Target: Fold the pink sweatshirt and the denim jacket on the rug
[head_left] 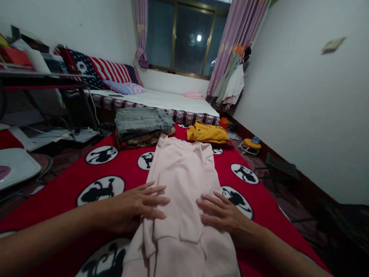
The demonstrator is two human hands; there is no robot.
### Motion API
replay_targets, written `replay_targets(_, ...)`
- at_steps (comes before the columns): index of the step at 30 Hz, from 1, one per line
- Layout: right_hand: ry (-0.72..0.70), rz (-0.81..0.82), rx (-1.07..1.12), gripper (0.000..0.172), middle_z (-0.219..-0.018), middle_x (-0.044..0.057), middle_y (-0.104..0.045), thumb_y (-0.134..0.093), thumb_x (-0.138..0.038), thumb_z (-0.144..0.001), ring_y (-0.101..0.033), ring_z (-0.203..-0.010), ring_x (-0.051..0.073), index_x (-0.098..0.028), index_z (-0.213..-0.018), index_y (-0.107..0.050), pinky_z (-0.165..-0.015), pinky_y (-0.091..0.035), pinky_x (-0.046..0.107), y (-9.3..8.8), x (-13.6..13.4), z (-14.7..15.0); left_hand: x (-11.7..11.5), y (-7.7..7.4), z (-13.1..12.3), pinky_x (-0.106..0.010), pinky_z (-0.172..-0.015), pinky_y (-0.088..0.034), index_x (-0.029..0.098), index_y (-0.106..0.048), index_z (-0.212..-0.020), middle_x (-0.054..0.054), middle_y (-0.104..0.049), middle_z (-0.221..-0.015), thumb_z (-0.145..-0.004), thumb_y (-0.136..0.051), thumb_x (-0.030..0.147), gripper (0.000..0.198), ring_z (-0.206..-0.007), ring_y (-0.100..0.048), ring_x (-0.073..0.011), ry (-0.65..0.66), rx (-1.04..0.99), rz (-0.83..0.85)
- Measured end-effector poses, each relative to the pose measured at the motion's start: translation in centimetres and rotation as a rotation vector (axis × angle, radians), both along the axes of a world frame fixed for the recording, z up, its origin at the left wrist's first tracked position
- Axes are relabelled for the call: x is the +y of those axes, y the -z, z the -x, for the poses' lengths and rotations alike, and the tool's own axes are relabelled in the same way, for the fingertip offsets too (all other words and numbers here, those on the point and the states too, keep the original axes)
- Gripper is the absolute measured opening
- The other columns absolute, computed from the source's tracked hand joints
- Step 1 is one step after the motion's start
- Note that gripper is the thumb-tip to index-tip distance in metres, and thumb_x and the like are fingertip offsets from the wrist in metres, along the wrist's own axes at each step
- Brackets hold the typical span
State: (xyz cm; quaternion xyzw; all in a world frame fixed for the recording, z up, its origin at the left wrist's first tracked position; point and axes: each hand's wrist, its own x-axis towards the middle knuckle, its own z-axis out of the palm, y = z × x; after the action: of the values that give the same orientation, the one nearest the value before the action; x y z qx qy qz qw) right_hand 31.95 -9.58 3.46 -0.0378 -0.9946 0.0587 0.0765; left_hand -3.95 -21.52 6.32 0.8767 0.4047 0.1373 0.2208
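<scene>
Hands [178, 211] flat on pink garment [184, 181], prob. folded

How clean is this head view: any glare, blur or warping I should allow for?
Head view: dim indoor light, with a bright lamp reflection in the dark window; walls bow from wide-angle warping; the left hand, right hand and pink garment are fairly sharp; the near forearms at the bottom edge look soft and stretched.
</scene>
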Motion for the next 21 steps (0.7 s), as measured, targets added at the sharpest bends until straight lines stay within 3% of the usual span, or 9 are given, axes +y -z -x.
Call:
replay_targets(3, -0.023, 0.162, 0.124, 0.033, -0.126, 0.007, -0.065, -0.05, -0.039, -0.091, -0.055, -0.125, 0.022, -0.028, -0.12, -0.06, -0.113, -0.031, 0.043, 0.7, 0.5, 0.9, 0.4, 0.8, -0.3, -0.043, -0.115, -0.028, 0.04, -0.068, -0.116, -0.001, -0.066, -0.126, -0.086, -0.056, 0.023, 0.036, -0.127, -0.053, -0.0236, 0.04, -0.118, 0.018)
replay_targets(5, 0.159, 0.316, 0.274, 0.033, -0.103, 0.007, -0.073, -0.05, -0.048, -0.088, -0.068, -0.1, 0.023, -0.025, -0.107, -0.066, -0.098, -0.046, 0.04, 0.4, 2.1, 1.7, 2.2, 1.0, 0.1, -0.038, -0.101, -0.044, 0.029, -0.073, -0.106, -0.006, -0.074, -0.107, -0.087, -0.056, 0.035, 0.026, -0.107, -0.066, -0.0247, -0.052, -0.259, 0.019)
replay_targets(8, 0.761, 0.459, 0.5, 0.037, -0.082, 0.009, -0.071, -0.057, -0.054, -0.081, -0.067, -0.078, 0.028, -0.022, -0.094, -0.069, -0.072, -0.054, 0.038, -2.1, 6.8, 3.9, 7.6, -0.4, 1.1, -0.035, -0.072, -0.054, 0.015, -0.073, -0.088, -0.009, -0.073, -0.08, -0.082, -0.051, 0.061, 0.051, -0.075, -0.067, -0.025, -0.487, -0.506, -0.083)
replay_targets(11, 0.972, 0.412, 0.6, 0.053, -0.118, 0.019, -0.063, -0.054, -0.045, -0.085, -0.061, -0.106, 0.032, -0.015, -0.129, -0.053, -0.09, -0.049, 0.046, -4.9, 12.1, 6.9, 14.0, -2.8, 1.3, -0.044, -0.086, -0.052, 0.012, -0.064, -0.115, -0.017, -0.068, -0.112, -0.085, -0.049, 0.052, 0.053, -0.099, -0.064, -0.0307, -0.986, -0.478, -0.299)
replay_targets(12, 1.048, 0.365, 0.629, 0.059, -0.128, 0.021, -0.058, -0.054, -0.041, -0.085, -0.057, -0.114, 0.033, -0.013, -0.136, -0.045, -0.096, -0.045, 0.049, -5.4, 13.3, 7.9, 15.7, -3.4, 1.1, -0.046, -0.093, -0.048, 0.011, -0.058, -0.126, -0.02, -0.061, -0.124, -0.086, -0.051, 0.045, 0.053, -0.109, -0.06, -0.0319, -1.078, -0.422, -0.384)
replay_targets(13, 1.089, 0.299, 0.645, 0.063, -0.136, 0.022, -0.052, -0.052, -0.039, -0.086, -0.053, -0.122, 0.034, -0.013, -0.141, -0.039, -0.101, -0.041, 0.052, -5.5, 14.0, 8.9, 16.9, -3.8, 0.6, -0.047, -0.1, -0.043, 0.01, -0.051, -0.133, -0.021, -0.055, -0.134, -0.087, -0.051, 0.039, 0.054, -0.119, -0.055, -0.0317, -1.092, -0.359, -0.46)
replay_targets(15, 1.084, 0.121, 0.614, 0.062, -0.147, 0.019, -0.042, -0.05, -0.039, -0.089, -0.039, -0.135, 0.034, -0.017, -0.144, -0.036, -0.109, -0.029, 0.058, -4.5, 14.3, 10.7, 18.4, -3.3, -0.9, -0.05, -0.11, -0.032, 0.015, -0.049, -0.137, -0.017, -0.047, -0.143, -0.09, -0.048, 0.035, 0.051, -0.133, -0.043, -0.0305, -0.972, -0.216, -0.537)
replay_targets(18, 0.978, -0.03, 0.411, 0.054, -0.154, 0.011, -0.033, -0.045, -0.047, -0.092, -0.023, -0.143, 0.035, -0.025, -0.141, -0.043, -0.11, -0.015, 0.066, -1.1, 13.4, 12.4, 18.5, 0.3, -3.2, -0.061, -0.111, -0.022, 0.026, -0.06, -0.128, -0.01, -0.048, -0.145, -0.091, -0.049, 0.046, 0.043, -0.14, -0.031, -0.034, -0.778, -0.012, -0.44)
replay_targets(21, 0.987, 0.028, 0.255, 0.056, -0.154, 0.01, -0.034, -0.041, -0.055, -0.093, -0.027, -0.142, 0.034, -0.029, -0.143, -0.042, -0.109, -0.019, 0.065, 2.2, 12.9, 12.8, 18.1, 4.5, -4.2, -0.062, -0.111, -0.02, 0.029, -0.059, -0.13, -0.009, -0.046, -0.147, -0.09, -0.049, 0.052, 0.047, -0.141, -0.029, -0.0345, -0.8, 0.048, -0.394)
